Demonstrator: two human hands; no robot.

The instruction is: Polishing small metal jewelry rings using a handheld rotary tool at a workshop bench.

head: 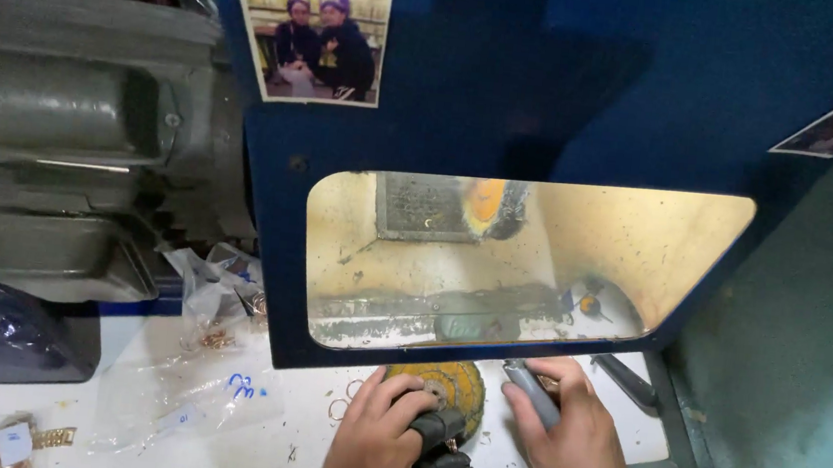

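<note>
My left hand (380, 440) reaches under the blue hood (551, 75) with dark finger guards on two fingertips, pressed close to a round yellow buffing wheel (453, 386); whether it pinches a small piece I cannot tell. My right hand (574, 441) is closed around a grey handle-like tool (531, 391) just right of the wheel. Through the hood's clear window (524, 269) the spinning wheel and a dusty interior show. A few small metal rings (341, 406) lie on the white bench left of the wheel.
A grey motor housing (74, 134) fills the left. Clear plastic bags (215, 297) with small gold-coloured parts lie on the white bench (217, 447). A gold-coloured chain piece (52, 438) sits at the lower left. A photo (314, 24) is stuck on the hood.
</note>
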